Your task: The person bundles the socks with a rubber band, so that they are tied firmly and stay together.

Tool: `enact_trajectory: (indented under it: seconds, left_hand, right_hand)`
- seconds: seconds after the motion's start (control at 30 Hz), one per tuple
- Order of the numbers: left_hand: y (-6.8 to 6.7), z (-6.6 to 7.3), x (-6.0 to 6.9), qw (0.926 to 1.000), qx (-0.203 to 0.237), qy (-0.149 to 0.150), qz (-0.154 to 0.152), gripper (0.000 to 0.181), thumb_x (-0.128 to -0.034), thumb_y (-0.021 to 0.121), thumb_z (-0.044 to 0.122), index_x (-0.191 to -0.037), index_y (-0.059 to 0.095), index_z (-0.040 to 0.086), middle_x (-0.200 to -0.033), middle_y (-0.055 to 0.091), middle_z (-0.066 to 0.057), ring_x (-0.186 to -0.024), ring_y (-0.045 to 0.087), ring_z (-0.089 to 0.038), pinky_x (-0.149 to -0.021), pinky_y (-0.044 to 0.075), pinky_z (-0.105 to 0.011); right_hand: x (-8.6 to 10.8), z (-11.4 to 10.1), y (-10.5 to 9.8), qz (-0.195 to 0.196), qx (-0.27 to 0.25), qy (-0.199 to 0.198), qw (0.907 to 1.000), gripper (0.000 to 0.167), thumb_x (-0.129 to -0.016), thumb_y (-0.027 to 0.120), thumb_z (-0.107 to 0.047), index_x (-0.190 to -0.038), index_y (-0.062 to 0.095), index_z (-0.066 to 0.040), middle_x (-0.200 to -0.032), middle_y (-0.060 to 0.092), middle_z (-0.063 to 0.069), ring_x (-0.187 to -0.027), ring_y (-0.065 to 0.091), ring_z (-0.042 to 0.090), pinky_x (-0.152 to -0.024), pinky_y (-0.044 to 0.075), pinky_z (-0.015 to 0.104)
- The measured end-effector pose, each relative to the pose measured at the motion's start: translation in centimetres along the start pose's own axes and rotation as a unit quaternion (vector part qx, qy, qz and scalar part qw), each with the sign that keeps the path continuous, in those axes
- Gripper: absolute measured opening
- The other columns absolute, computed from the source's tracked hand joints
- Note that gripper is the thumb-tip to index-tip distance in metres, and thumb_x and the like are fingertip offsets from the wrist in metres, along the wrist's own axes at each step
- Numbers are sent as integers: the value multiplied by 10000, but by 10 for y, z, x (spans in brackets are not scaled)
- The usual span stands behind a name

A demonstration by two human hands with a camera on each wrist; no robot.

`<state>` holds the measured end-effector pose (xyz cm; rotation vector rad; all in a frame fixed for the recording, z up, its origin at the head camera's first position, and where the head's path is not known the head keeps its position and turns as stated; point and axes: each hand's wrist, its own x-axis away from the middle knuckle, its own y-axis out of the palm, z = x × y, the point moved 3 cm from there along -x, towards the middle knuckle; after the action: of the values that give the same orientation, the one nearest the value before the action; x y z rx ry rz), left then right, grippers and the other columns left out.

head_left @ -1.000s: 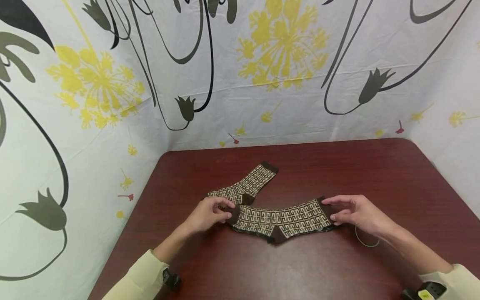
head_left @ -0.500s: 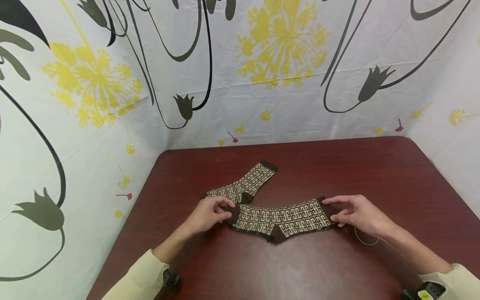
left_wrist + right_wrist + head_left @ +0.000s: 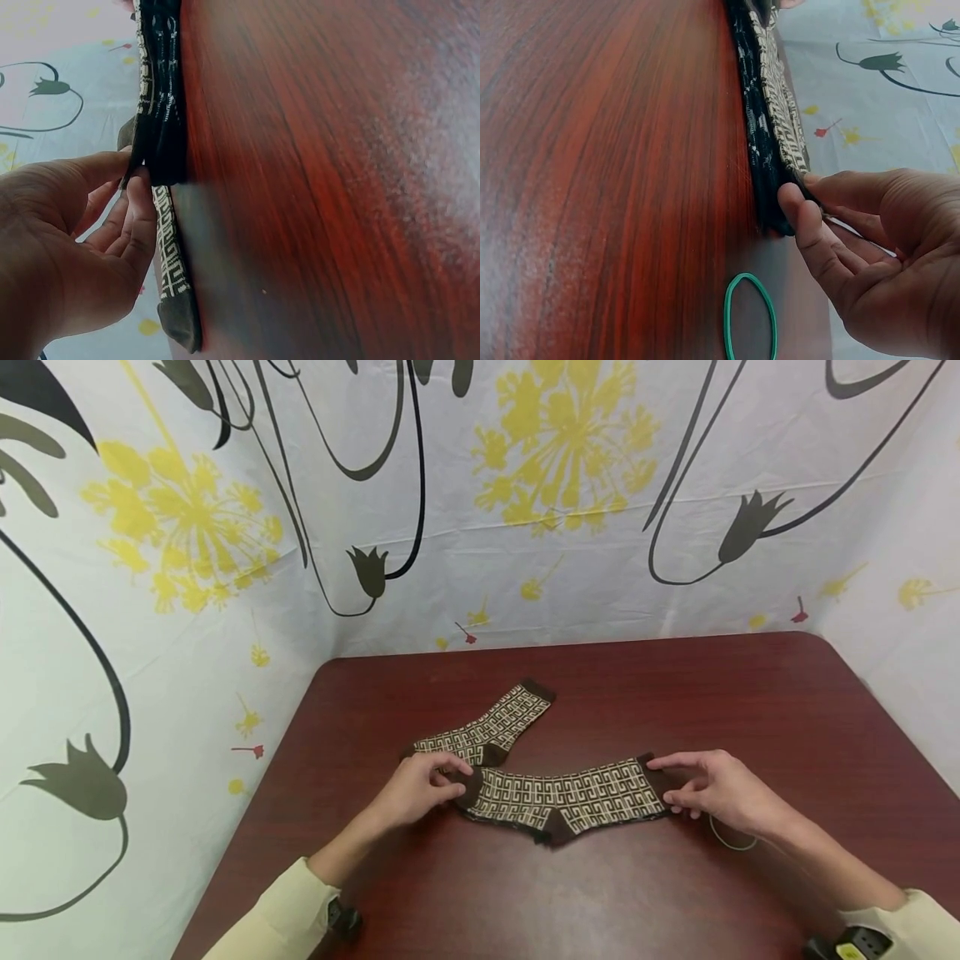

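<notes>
Fingers of your left hand point(image 3: 412, 787) pinch one brown end of the near sock point(image 3: 562, 793), and those of your right hand point(image 3: 727, 789) pinch its other brown end. Spread lengthwise between them over the middle of the desk point(image 3: 750, 710), it runs roughly along the far edge, its brown heel pointing away from that edge; a black layer shows underneath in both wrist views. Beyond it, toward the far left corner, lies the far sock point(image 3: 491, 727) in the same cream-and-brown pattern, slanting so that one dark end aims at the far edge, while its other end passes behind your left hand.

Your desk is dark reddish brown with streaky grain, rounded far corners and a pale glare in front of the near sock. Around its far and side edges rises a creased white covering point(image 3: 465, 493) printed with yellow blossoms, grey-green tulips, dark curling stems and small red flowers. By your right hand shows a thin green loop point(image 3: 727, 315); you cannot tell whether it touches the desk.
</notes>
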<state>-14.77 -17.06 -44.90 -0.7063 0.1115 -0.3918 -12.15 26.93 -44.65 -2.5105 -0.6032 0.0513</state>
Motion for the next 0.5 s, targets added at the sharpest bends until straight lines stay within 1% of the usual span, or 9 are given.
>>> enact_trajectory:
  seconds: [0.27, 0.5]
  left_hand:
    - [2, 3, 1, 9998, -182, -11, 62, 191, -938, 822, 76, -1082, 786, 195, -1165, 736, -21, -745, 688, -86, -600, 544, -277]
    - [5, 3, 2, 9989, -448, 18, 121, 188, -937, 829, 95, -1084, 780, 202, -1082, 728, -6, -800, 687, -75, -655, 563, -284]
  right_hand:
    - [2, 0, 1, 110, 264, 123, 9995, 525, -933, 781, 15, -1429, 609, 49, -776, 735, 22, -615, 637, 153, -575, 542, 307]
    - [4, 3, 3, 102, 415, 233, 9988, 587, -936, 765, 36, -1489, 566, 38, -775, 739, 3, -626, 644, 163, -576, 534, 301]
